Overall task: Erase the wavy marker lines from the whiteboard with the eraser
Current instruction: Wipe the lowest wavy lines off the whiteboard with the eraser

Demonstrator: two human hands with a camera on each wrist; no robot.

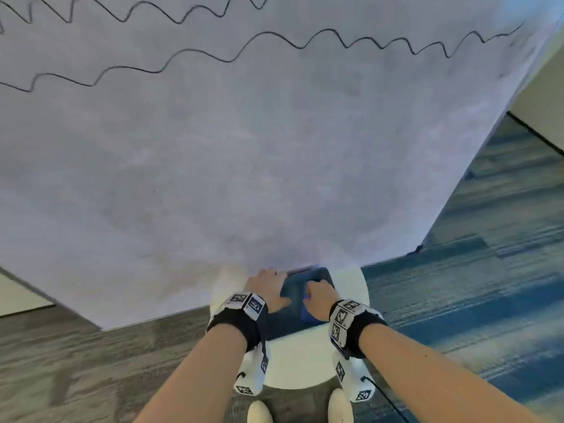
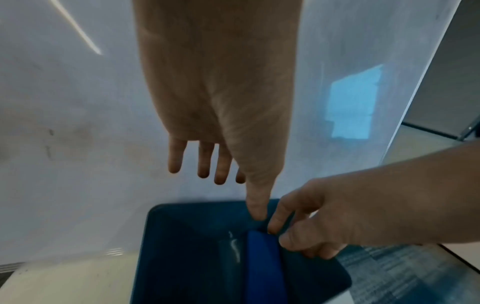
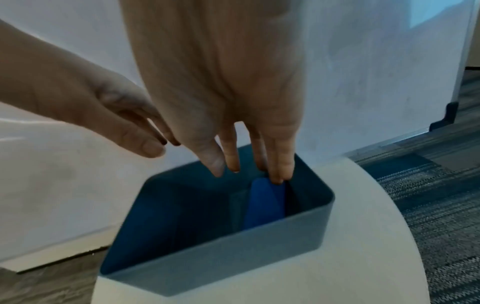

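The whiteboard (image 1: 274, 148) carries two black wavy lines (image 1: 274, 36) near its top. Low in front of it, a dark blue bin (image 1: 323, 274) (image 3: 221, 263) stands on a white round stool (image 1: 305, 361). A bright blue eraser (image 1: 306, 314) (image 2: 262, 267) (image 3: 262, 203) stands on end inside the bin, at its right. My right hand (image 1: 317, 293) (image 3: 248, 174) reaches down into the bin; straight fingertips (image 3: 278, 176) touch the eraser's top and the thumb stays apart from it. My left hand (image 1: 268, 288) (image 2: 233, 193) has straight fingers, and its thumb (image 2: 257, 209) rests at the bin's left rim.
Grey wood-look floor lies to the left and blue patterned carpet (image 1: 488, 270) to the right. The whiteboard's dark foot (image 1: 418, 248) sits at its lower right corner. My two light shoes (image 1: 259, 413) show just below the stool.
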